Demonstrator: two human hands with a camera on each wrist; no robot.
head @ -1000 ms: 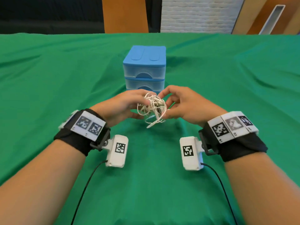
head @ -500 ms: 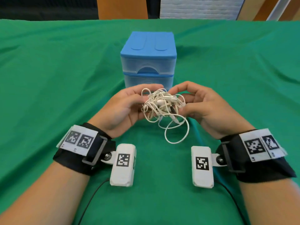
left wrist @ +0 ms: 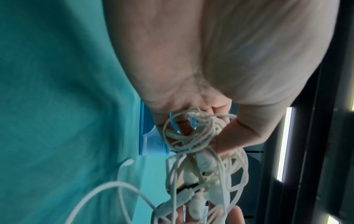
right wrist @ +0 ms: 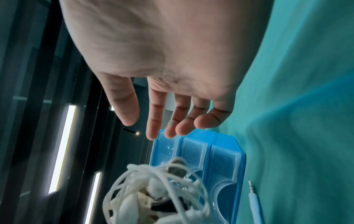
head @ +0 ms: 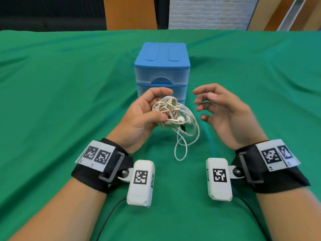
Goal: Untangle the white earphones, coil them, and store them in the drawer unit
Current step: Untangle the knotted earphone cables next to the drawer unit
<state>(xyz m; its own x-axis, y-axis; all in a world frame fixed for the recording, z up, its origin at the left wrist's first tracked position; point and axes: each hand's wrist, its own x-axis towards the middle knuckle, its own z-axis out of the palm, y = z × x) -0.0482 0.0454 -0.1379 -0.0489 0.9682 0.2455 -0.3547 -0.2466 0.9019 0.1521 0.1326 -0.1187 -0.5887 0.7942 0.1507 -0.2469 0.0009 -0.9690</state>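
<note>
Head view shows me the earphones [head: 171,114] bunched in my gripping left hand [head: 144,117], loops dangling toward the near table [head: 52,101], while my empty right hand [head: 224,112], fingers loose, waits just right of them.

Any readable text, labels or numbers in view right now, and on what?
"RT", roughly: small print on the right wristband tag, too blurred to be sure.
Small marks on the left wristband tag: unreadable.
Square coded markers on both tags and both wrist cameras: patterns, no words.
Drawer unit and earphones: no text visible.
</note>
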